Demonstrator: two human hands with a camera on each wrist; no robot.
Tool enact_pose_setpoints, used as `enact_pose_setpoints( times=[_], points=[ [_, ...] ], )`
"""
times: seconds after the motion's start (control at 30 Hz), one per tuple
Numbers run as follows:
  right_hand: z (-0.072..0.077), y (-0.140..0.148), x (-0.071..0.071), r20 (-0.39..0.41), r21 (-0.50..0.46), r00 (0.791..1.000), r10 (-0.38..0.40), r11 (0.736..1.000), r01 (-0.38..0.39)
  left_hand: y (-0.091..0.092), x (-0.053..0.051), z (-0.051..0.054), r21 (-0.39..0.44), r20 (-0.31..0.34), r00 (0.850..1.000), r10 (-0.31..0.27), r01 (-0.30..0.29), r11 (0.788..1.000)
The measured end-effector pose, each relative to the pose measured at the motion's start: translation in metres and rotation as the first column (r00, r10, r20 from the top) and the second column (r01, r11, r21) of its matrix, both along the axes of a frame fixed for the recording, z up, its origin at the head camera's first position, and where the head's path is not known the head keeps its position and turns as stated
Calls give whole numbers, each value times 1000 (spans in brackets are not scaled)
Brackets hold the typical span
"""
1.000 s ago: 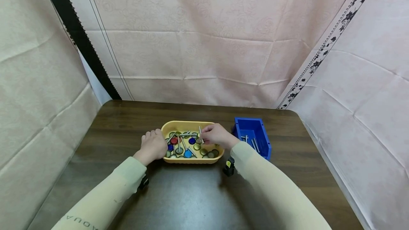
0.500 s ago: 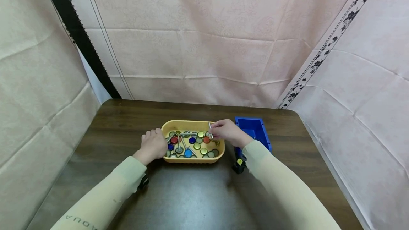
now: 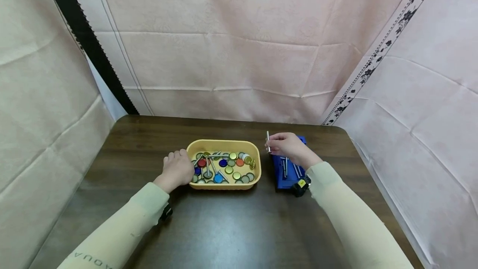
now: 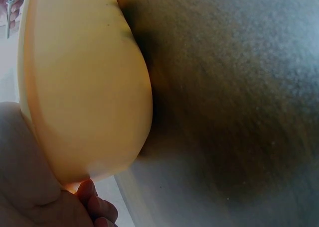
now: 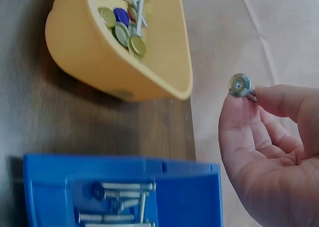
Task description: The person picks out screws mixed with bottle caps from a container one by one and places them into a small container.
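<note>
My left hand (image 3: 177, 169) grips the left end of a yellow plastic tub (image 3: 224, 187); in the left wrist view its fingertips (image 4: 102, 207) curl at the tub's end. Bottle caps (image 3: 237, 175) in gold, blue, red and silver lie in the tub among several metal bolts (image 3: 218, 156). My right hand (image 3: 290, 146) pinches one bolt (image 3: 268, 141) upright between thumb and fingers, above the table between the tub and a blue bin (image 3: 281, 181). The right wrist view shows that bolt's round head (image 5: 239, 85). Several bolts (image 5: 122, 193) lie inside the bin.
The dark wooden table (image 3: 231, 235) has its far edge behind both containers. Pale patterned cloth (image 3: 231, 61) hangs at the back and on both sides. My right forearm (image 3: 347, 206) passes close by the bin and partly covers it.
My right hand has moved right with the bolt, from over the tub to beside and above the blue bin. The left hand keeps its grip on the tub.
</note>
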State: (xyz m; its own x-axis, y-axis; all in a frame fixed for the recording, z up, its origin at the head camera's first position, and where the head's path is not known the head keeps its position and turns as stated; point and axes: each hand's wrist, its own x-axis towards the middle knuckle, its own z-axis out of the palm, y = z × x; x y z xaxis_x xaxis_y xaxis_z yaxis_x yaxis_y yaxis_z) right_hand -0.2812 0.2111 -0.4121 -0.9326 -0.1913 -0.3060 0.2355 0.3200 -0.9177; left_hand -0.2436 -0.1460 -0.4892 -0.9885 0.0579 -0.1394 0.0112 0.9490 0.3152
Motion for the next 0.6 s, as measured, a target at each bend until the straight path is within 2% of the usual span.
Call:
enact_pose_setpoints(
  times=[0.3, 0.47, 0.6],
  points=[
    [-1, 30, 2, -20, -1, 996, -83, 997, 83, 0, 1, 0, 10, -4, 1000, -3, 3, 1000],
    [-3, 42, 6, -30, 82, 994, -103, 991, 105, -2, 0, 0, 6, 1, 1000, -5, 5, 1000],
    [-12, 46, 10, -18, 185, 994, -108, 977, 109, -2, 0, 1, 9, 7, 1000, -10, 10, 1000]
  ],
)
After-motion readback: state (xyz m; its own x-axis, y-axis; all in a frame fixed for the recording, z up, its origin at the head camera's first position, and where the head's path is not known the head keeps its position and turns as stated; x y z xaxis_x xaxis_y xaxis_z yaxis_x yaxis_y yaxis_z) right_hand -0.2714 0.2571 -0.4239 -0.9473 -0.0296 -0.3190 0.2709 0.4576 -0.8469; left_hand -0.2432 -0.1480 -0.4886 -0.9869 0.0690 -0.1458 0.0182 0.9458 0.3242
